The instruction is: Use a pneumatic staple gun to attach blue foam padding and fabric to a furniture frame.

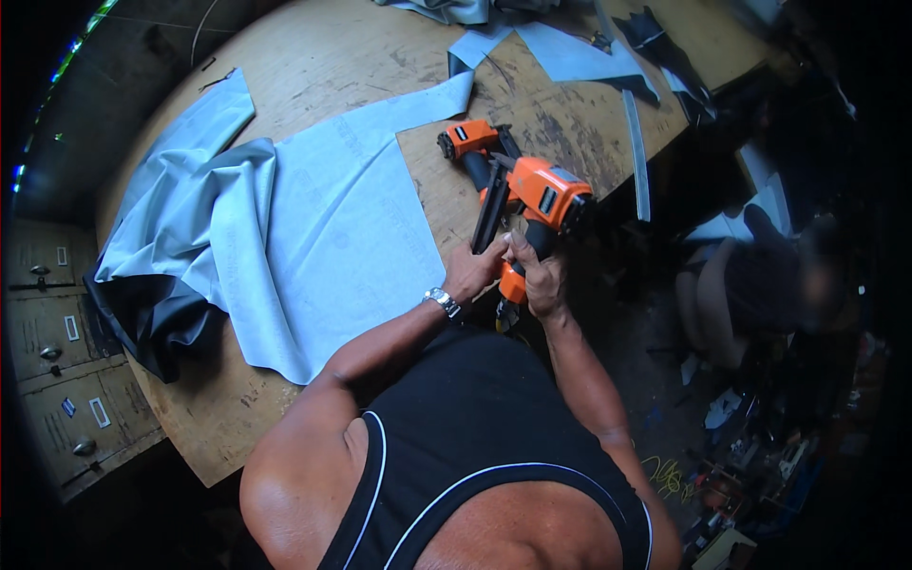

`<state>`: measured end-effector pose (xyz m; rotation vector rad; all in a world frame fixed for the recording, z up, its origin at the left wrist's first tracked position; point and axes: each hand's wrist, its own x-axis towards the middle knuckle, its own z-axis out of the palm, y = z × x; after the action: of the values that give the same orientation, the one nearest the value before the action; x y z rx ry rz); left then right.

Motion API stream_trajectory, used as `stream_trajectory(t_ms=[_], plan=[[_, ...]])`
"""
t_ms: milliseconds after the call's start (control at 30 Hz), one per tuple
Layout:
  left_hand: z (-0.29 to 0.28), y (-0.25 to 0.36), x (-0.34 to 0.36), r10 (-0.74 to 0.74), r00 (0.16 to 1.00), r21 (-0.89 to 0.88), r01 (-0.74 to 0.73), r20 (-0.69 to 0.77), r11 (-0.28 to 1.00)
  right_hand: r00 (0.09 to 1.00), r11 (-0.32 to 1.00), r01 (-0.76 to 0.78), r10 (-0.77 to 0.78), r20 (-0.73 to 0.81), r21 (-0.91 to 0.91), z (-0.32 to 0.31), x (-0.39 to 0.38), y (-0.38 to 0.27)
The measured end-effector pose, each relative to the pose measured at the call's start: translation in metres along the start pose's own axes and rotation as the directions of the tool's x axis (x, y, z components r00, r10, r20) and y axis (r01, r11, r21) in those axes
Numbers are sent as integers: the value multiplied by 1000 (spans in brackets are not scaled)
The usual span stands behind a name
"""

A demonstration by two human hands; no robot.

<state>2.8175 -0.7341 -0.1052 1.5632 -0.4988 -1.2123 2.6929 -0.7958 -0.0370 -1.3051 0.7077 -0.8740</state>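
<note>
Fingers of the left hand, a silver watch on its wrist, close on the lower end of an orange-and-black fastener gun, while the right hand grips its handle. Counting twelve o'clock as straight ahead, a second orange gun lies at ten o'clock from it on the wooden table, with a pale blue sheet, flat nearer the tools and bunched beyond, at nine. Farther off, a pale scrap lies between twelve and one.
</note>
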Motion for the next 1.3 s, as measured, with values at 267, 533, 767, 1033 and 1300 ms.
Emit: stream_trajectory(t_ms=[267,533,767,1033,1300], plan=[[5,17,-4,47,995,-103,-55,-83,993,996,998,69,-70,-58,-15,17,-10,-13],[-36,18,-25,131,944,-1,-137,304,991,962,883,-271,239,132,384,-55,18,-7],[-40,-25,67,140,988,83,-145,71,986,980,819,-60,156,-122,570,-116,-36,5],[0,-2,198,385,895,692,-130,-227,710,721,833,-453,133,-680,-317,-213,-155,-8],[-1,9,220,313,909,720,-19,-276,693,292,695,-710,442,-848,118,-200,-331,96]])
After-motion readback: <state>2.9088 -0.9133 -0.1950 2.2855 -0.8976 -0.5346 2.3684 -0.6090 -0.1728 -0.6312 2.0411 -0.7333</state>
